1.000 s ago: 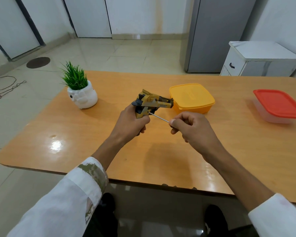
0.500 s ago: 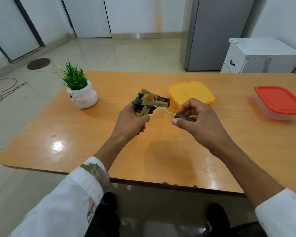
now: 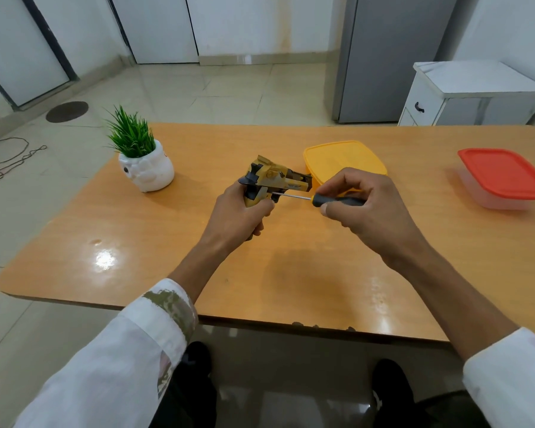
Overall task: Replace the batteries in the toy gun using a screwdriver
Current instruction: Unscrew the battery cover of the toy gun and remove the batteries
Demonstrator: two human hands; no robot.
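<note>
On my bench (image 3: pixel 291 273): a potted plant (image 3: pixel 144 163) at ten o'clock, a yellow-lidded box (image 3: pixel 343 156) at twelve, a red-lidded box (image 3: pixel 504 177) at two.

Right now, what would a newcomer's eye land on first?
The yellow toy gun at centre, gripped by the left hand, while the right hand holds a screwdriver with its tip at the gun. After that, the red-lidded box at far right and the plant at left.
</note>
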